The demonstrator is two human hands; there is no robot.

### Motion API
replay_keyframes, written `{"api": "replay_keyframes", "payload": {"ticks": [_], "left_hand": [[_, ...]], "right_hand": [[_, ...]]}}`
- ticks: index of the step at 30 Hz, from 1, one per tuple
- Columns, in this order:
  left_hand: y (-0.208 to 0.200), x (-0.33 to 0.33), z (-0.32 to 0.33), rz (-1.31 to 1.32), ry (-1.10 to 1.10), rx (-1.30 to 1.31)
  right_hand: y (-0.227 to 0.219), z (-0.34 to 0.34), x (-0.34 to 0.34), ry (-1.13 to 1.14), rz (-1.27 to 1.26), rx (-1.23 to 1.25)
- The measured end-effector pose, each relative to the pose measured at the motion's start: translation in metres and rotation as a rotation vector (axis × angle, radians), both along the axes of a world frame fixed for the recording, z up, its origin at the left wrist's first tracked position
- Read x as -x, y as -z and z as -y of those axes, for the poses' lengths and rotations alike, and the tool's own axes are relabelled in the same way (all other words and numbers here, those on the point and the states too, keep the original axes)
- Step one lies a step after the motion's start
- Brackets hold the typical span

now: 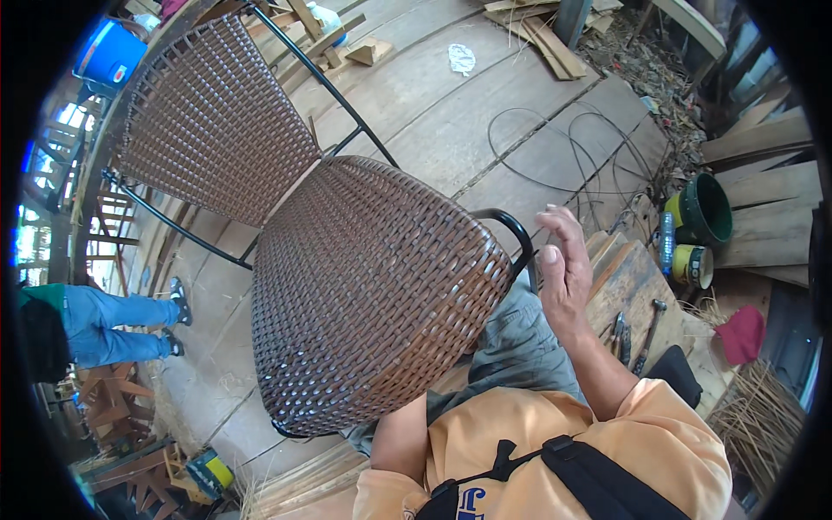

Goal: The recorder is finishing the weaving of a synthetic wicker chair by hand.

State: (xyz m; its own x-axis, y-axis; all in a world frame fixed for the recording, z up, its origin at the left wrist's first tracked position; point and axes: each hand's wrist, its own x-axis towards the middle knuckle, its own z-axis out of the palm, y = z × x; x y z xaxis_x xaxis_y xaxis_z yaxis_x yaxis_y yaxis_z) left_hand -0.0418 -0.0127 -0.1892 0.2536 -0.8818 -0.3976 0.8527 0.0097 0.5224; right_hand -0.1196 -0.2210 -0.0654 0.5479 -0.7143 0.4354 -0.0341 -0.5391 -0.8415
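A brown woven chair [381,277] with a black tubular metal frame lies tilted across my lap. Its woven seat faces up, and the woven back [217,117] points to the far left. My right hand [565,264] is raised just right of the curved black tube [511,230] at the seat's near right corner. Its fingers are bent and apart from the thumb, and I see nothing between them. My left forearm [403,438] goes beneath the seat's near edge, which hides the left hand.
Pliers [618,331] and a hammer [652,334] lie on a wooden board at my right, near a dark green bucket [704,211]. Loose wire coils [576,156] spread over the plank floor [416,113]. A person in blue jeans [121,325] stands at the left.
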Motion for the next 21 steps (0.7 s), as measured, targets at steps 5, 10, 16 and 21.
{"api": "replay_keyframes", "payload": {"ticks": [5, 10, 16, 21], "left_hand": [[0.016, 0.007, 0.011, 0.131, 0.002, 0.093], [0.025, 0.024, 0.001, 0.289, -0.087, 0.111], [0.021, 0.048, 0.004, 0.512, -0.137, 0.132], [0.017, 0.062, 0.010, 0.726, -0.161, 0.133]], "right_hand": [[-0.031, -0.022, -0.017, -0.094, -0.233, 0.252], [-0.025, -0.037, -0.028, 0.029, -0.195, 0.115], [-0.009, -0.037, -0.040, 0.109, -0.136, 0.087], [-0.009, -0.034, -0.044, 0.131, -0.104, 0.010]]}}
